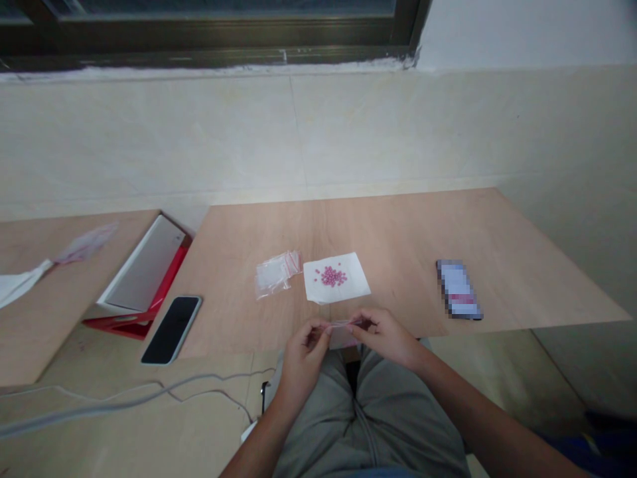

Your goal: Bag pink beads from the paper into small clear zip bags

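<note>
Two hands, left hand [303,345] and right hand [385,335], each grip pinched on a small clear plastic bag [343,330].

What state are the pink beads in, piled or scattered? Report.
Mostly piled: the small pink beads sit clustered mid-sheet on the white paper square, with a few strays beside.

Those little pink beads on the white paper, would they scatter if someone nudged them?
Probably. The pink beads look small and round, so they would likely roll. They lie loose on a thin white paper, which seems light enough to slide or lift with a push.
</note>
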`<state>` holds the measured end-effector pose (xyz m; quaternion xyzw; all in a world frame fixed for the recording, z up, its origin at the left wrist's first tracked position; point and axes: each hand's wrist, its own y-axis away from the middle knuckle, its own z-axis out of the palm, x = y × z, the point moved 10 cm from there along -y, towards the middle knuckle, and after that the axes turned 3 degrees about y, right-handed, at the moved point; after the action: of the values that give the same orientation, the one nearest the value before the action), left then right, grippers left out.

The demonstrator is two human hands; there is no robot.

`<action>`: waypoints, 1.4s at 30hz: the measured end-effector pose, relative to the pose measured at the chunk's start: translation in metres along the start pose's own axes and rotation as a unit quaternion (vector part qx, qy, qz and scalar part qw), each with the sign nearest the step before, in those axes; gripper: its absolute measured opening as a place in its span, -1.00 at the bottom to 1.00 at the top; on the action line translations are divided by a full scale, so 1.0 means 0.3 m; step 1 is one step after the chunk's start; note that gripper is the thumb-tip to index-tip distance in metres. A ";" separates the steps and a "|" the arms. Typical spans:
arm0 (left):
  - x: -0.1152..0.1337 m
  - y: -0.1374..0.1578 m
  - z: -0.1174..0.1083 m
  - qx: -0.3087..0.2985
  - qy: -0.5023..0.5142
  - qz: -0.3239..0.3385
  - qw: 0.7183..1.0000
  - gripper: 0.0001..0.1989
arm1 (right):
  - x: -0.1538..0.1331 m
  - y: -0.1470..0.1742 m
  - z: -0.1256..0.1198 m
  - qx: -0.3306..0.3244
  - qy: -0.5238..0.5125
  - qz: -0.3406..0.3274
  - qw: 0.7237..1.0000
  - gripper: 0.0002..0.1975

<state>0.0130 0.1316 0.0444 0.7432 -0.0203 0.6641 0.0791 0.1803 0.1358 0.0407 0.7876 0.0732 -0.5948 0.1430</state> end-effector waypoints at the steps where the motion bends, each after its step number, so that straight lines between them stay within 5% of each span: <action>1: 0.005 0.002 0.002 -0.002 0.000 0.004 1.000 -0.79 | -0.005 0.001 0.000 0.002 0.007 -0.004 1.000 -0.81; 28: 0.109 0.033 0.071 -0.057 -0.115 0.098 0.987 -0.88 | -0.103 0.023 0.048 0.009 0.008 -0.061 0.998 -0.95; 42: 0.109 0.064 0.098 -0.095 -0.114 0.094 0.984 -0.82 | -0.113 0.025 0.050 -0.001 0.011 -0.072 0.997 -0.96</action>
<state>0.0431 0.1109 0.0755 0.7982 -0.1620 0.5742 0.0834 0.1590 0.1260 0.0703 0.7865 0.1319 -0.5950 0.1001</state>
